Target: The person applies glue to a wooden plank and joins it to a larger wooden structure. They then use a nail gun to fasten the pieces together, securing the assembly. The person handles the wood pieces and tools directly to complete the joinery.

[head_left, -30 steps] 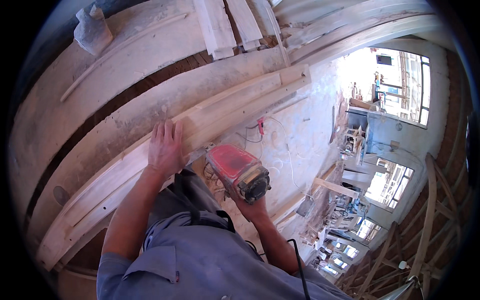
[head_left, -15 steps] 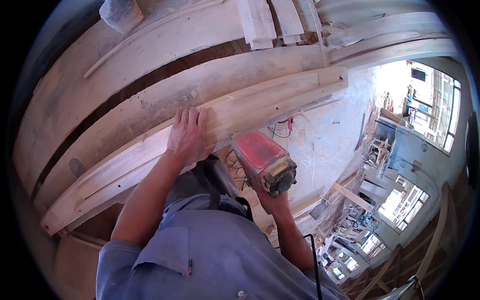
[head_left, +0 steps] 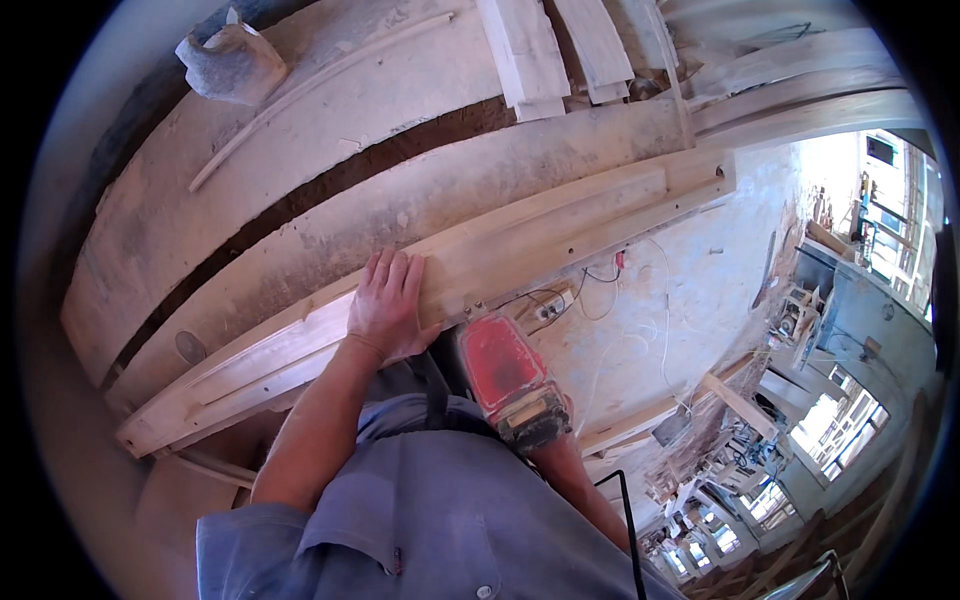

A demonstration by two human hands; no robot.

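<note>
Your left hand (head_left: 388,305) lies flat, fingers spread, pinning the long wooden plank (head_left: 520,240); your right hand (head_left: 560,415) grips the red power tool (head_left: 505,375) at its edge. Next, steady feed along the edge.

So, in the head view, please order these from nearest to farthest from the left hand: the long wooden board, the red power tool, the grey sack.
1. Long wooden board: directly under the left hand, touching it.
2. Red power tool: just right of the hand, below the board.
3. Grey sack: far off at the upper left.

Long pale wooden beam (head_left: 520,245) lying flat; red power tool (head_left: 510,375) against its edge
</note>
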